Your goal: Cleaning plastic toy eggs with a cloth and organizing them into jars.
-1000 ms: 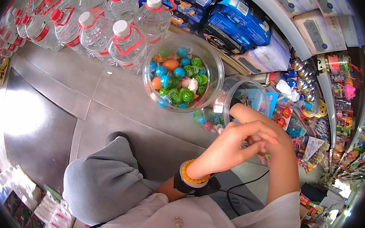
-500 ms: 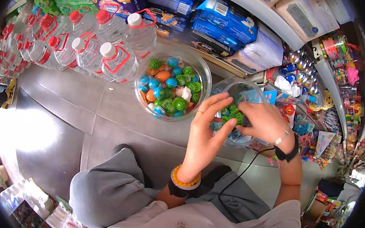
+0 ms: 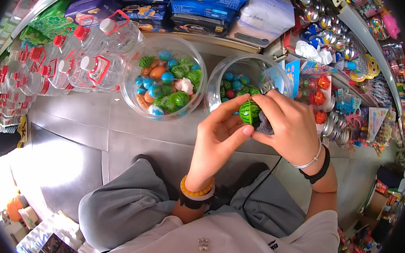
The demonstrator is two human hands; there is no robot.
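In the half-curled left hand (image 3: pixel 218 139) sits a ball (image 3: pixel 249 112).

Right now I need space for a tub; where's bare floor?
Bare grey floor lies between the left tub and grey trousers. Crowded: clear bottles at left, small goods at right, left hand and right hand by the right tub.

White shirt (image 3: pixel 245 246), grey trousers (image 3: pixel 120 208) – yellow bead bracelet (image 3: pixel 196 193).

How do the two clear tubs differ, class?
The left tub shows orange pieces; the right tub, a reddish ball. The left tub stands fully in view; the left hand and right hand partly hide the right tub. Both are round and hold blue balls and green balls.
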